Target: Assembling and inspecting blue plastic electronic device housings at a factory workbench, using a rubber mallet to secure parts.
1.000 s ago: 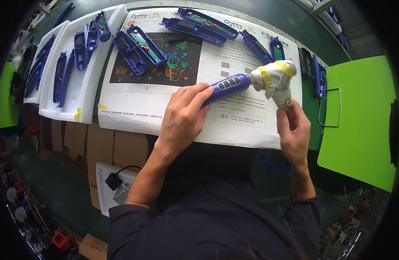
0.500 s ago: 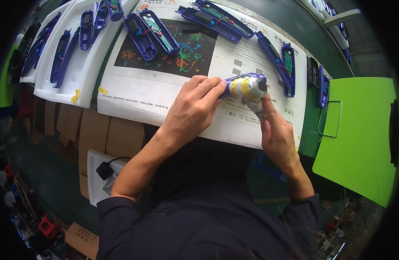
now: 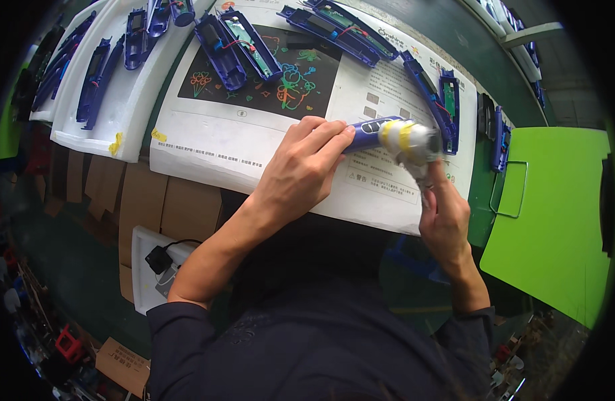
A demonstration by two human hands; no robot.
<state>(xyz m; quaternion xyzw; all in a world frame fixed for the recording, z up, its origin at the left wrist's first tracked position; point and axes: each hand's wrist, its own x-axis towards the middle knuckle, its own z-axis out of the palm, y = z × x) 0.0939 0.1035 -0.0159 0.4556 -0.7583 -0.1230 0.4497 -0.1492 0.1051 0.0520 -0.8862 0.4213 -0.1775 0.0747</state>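
Note:
My left hand (image 3: 299, 166) is closed round the near-left part of a slim blue plastic housing (image 3: 366, 134) with dark oval buttons along its top. The fingers cover the rest of it. In my right hand (image 3: 448, 217) is the handle of a hammer (image 3: 409, 142), its head wrapped in whitish material and yellow tape. That head is blurred and overlaps the housing's right end; whether the two touch I cannot tell. Beyond my hands, opened blue housings with green circuit boards and red wires lie in pairs, such as an opened housing (image 3: 218, 52) on the printed sheet.
A large printed white sheet (image 3: 207, 137) covers the work surface. White foam trays at left, one a foam tray (image 3: 67, 137), hold more blue housings. To the right lie a dark part (image 3: 485, 115), a blue housing (image 3: 501, 139) and a bright green board (image 3: 548, 220).
My right hand has moved right and slightly down with the hammer, whose head shifted right along the housing, baring more of its buttons. My left hand keeps its grip.

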